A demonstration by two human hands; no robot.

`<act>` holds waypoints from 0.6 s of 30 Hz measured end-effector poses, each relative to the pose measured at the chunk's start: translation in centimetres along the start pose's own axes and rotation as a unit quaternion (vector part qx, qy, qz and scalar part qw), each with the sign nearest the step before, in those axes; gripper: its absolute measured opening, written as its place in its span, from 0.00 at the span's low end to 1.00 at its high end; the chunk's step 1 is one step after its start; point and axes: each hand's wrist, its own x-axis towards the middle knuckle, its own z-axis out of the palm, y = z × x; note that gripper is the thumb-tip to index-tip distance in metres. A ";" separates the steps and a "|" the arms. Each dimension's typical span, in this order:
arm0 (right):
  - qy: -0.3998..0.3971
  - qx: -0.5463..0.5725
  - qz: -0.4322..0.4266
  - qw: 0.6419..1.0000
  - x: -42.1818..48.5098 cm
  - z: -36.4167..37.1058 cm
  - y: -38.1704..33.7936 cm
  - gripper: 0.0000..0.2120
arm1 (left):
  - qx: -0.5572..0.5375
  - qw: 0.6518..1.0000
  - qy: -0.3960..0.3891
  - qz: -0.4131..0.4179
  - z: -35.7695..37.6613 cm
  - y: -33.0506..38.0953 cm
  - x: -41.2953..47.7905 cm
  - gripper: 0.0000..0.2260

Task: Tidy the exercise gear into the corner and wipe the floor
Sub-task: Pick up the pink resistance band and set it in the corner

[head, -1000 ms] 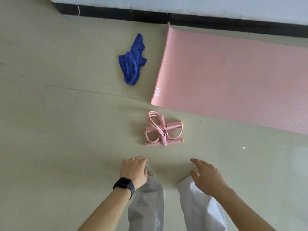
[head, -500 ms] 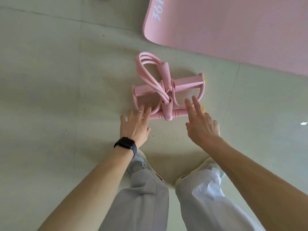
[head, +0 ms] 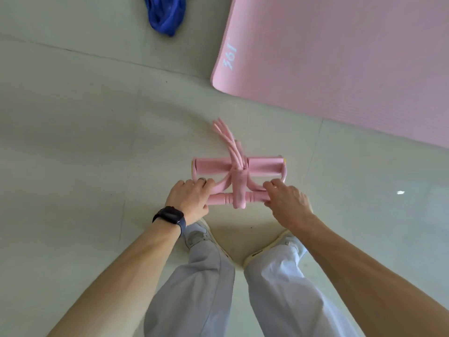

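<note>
"Puller (head: 239,181), the pink one: where does it sit?"

"Low over the pale floor (head: 73,122), just beyond the person's shoes. Its foam foot bar lies on the far side and its thin handle bar on the near side. The bunched tubes trail off far-left. Whether it rests on the tiles or hangs just clear of them cannot be told."

"And the hands?"

"Both are on the handle bar. The left hand (head: 189,200) has its fingers curled round the left end, with a ring on one finger and a dark watch (head: 170,216) on the wrist. The right hand (head: 289,203) is wrapped over the right end. The padded centre piece shows between them."

"What hems it in?"

"The pink mat (head: 340,57) fills the far right. Its rounded near-left corner stands well apart from the foot bar, and its long near edge slants away to the right, leaving a strip of bare tile between. A blue cloth (head: 165,13) lies crumpled on the far side, left of the mat, cut off by the frame's edge."

"Open room?"

"To the left, wide bare floor crossed only by tile joints. To the right there is bare floor with one small white speck (head: 400,192)."
</note>
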 end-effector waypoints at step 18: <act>0.308 0.181 0.141 0.923 -52.0 -31.9 11.1 0.22 | 0.002 0.951 0.248 0.186 -51.1 17.6 -24.8 0.25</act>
